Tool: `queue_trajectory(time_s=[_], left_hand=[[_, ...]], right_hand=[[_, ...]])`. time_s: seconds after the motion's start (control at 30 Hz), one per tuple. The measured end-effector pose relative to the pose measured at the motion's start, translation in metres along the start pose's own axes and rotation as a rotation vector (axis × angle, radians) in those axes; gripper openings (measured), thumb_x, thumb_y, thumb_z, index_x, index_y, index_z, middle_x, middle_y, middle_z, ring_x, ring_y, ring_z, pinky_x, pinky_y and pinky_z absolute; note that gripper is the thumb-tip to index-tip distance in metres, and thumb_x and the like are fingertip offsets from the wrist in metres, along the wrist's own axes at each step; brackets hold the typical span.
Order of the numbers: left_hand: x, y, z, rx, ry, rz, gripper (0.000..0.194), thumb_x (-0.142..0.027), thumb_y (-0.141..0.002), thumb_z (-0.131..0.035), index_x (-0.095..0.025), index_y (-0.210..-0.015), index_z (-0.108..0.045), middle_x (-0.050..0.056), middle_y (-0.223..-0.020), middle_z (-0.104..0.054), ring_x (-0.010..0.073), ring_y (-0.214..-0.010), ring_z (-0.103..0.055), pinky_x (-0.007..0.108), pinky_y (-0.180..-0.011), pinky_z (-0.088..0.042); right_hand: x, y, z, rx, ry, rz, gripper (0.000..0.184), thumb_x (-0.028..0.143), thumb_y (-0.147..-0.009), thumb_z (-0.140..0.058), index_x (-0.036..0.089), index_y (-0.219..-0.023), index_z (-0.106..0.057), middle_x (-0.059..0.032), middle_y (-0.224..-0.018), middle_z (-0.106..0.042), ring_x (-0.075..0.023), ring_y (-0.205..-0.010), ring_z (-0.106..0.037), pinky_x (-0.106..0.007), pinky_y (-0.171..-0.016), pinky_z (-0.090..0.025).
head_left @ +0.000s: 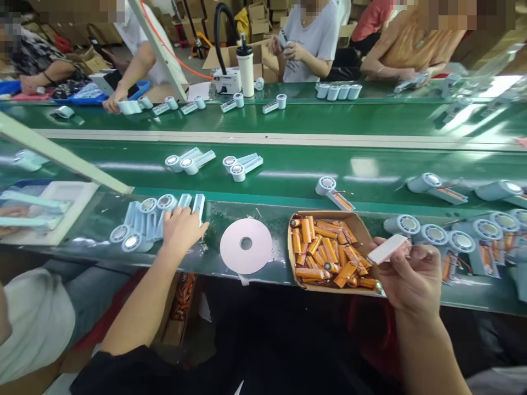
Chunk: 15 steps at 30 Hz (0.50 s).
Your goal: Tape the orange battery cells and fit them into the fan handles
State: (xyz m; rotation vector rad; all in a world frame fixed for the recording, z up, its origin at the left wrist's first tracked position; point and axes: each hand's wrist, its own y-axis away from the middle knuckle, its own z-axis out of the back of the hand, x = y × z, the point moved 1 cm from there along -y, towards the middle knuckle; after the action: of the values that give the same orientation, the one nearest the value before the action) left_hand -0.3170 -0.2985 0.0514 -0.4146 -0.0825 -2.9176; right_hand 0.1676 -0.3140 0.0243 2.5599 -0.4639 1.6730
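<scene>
My left hand [181,230] reaches down over a group of light-blue plastic housings [148,219] on the near ledge. Its fingers curl round the handle end of one housing [199,206]; the fingertips are partly hidden. My right hand [414,274] pinches a small rectangular block with a white face [387,249] between thumb and fingers, above the right edge of a cardboard box [291,258]. Orange-wrapped battery packs [325,249] with wires fill that box. Between my hands lies a flat roll of white tape [234,247], its loose end hanging over the edge.
A green conveyor belt [288,170] carries several housings beyond the ledge. More housings with orange packs in them [488,247] crowd the right. A slanted pale post [66,153] crosses the left. Co-workers sit opposite, near a white machine [228,82]; another person [37,323] is at left.
</scene>
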Motion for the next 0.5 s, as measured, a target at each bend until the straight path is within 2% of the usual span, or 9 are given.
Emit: queue_trajectory(time_s=[0.07, 0.13, 0.2, 0.27, 0.3, 0.33, 0.4, 0.5], left_hand=[[-0.018, -0.020, 0.013, -0.057, 0.054, -0.106, 0.036, -0.041, -0.095, -0.058, -0.016, -0.113, -0.076, 0.020, -0.116, -0.070, 0.0417, -0.119, -0.059, 0.054, -0.097, -0.053], [-0.055, -0.050, 0.032, -0.098, 0.134, -0.277, 0.035, -0.035, -0.096, -0.059, -0.020, -0.124, -0.073, 0.017, -0.128, -0.065, 0.0374, -0.119, -0.060, 0.049, -0.095, -0.056], [-0.106, -0.084, 0.050, -0.100, 0.168, -0.511, 0.037, -0.023, -0.095, -0.059, -0.022, -0.130, -0.070, 0.014, -0.139, -0.060, 0.0319, -0.122, -0.059, 0.043, -0.098, -0.056], [-0.158, -0.119, 0.063, -0.082, 0.127, -0.735, 0.043, -0.010, -0.089, -0.060, -0.019, -0.129, -0.071, 0.015, -0.147, -0.056, 0.0315, -0.133, -0.053, 0.042, -0.110, -0.050], [-0.181, -0.135, 0.066, -0.059, 0.114, -0.798, 0.044, -0.006, -0.086, -0.061, -0.017, -0.127, -0.072, 0.015, -0.149, -0.056, 0.0324, -0.137, -0.050, 0.044, -0.115, -0.046], [-0.199, -0.150, 0.066, -0.029, 0.103, -0.831, 0.043, -0.005, -0.084, -0.062, -0.017, -0.123, -0.074, 0.016, -0.148, -0.057, 0.0333, -0.138, -0.049, 0.045, -0.117, -0.045], [-0.222, -0.173, 0.061, 0.026, 0.096, -0.834, 0.039, -0.008, -0.081, -0.066, -0.017, -0.117, -0.077, 0.016, -0.140, -0.063, 0.0345, -0.132, -0.052, 0.046, -0.113, -0.047], [-0.229, -0.191, 0.046, 0.071, 0.111, -0.817, 0.034, -0.014, -0.082, -0.067, -0.020, -0.114, -0.079, 0.014, -0.129, -0.070, 0.0324, -0.123, -0.057, 0.042, -0.105, -0.052]], right_hand=[[0.006, -0.008, 0.006, -0.005, 0.049, 0.013, 0.045, 0.028, -0.073, -0.097, 0.026, -0.076, -0.052, 0.0042, -0.082, -0.079, -0.0226, -0.083, -0.083, -0.029, -0.066, -0.069], [0.010, -0.024, -0.003, 0.025, 0.089, 0.026, 0.050, 0.032, -0.073, -0.097, 0.026, -0.074, -0.047, 0.0017, -0.082, -0.080, -0.0241, -0.083, -0.083, -0.031, -0.064, -0.068], [0.012, -0.047, -0.025, 0.079, 0.101, 0.042, 0.053, 0.034, -0.072, -0.098, 0.026, -0.076, -0.046, 0.0018, -0.083, -0.080, -0.0252, -0.085, -0.083, -0.034, -0.066, -0.068], [0.010, -0.072, -0.051, 0.151, 0.096, 0.045, 0.050, 0.036, -0.072, -0.098, 0.028, -0.084, -0.050, 0.0024, -0.085, -0.081, -0.0254, -0.088, -0.083, -0.036, -0.069, -0.069], [0.008, -0.084, -0.064, 0.189, 0.097, 0.046, 0.049, 0.036, -0.072, -0.097, 0.029, -0.091, -0.053, 0.0021, -0.087, -0.081, -0.0252, -0.090, -0.083, -0.036, -0.070, -0.069], [0.004, -0.095, -0.075, 0.228, 0.108, 0.044, 0.049, 0.037, -0.072, -0.097, 0.030, -0.099, -0.056, 0.0015, -0.089, -0.082, -0.0249, -0.090, -0.083, -0.037, -0.072, -0.069], [-0.005, -0.113, -0.089, 0.308, 0.153, 0.038, 0.053, 0.040, -0.072, -0.096, 0.030, -0.111, -0.060, -0.0003, -0.092, -0.083, -0.0239, -0.091, -0.082, -0.039, -0.076, -0.069], [-0.026, -0.134, -0.094, 0.419, 0.269, 0.018, 0.049, 0.044, -0.072, -0.094, 0.026, -0.109, -0.068, -0.0012, -0.093, -0.083, -0.0217, -0.086, -0.081, -0.040, -0.083, -0.068]])
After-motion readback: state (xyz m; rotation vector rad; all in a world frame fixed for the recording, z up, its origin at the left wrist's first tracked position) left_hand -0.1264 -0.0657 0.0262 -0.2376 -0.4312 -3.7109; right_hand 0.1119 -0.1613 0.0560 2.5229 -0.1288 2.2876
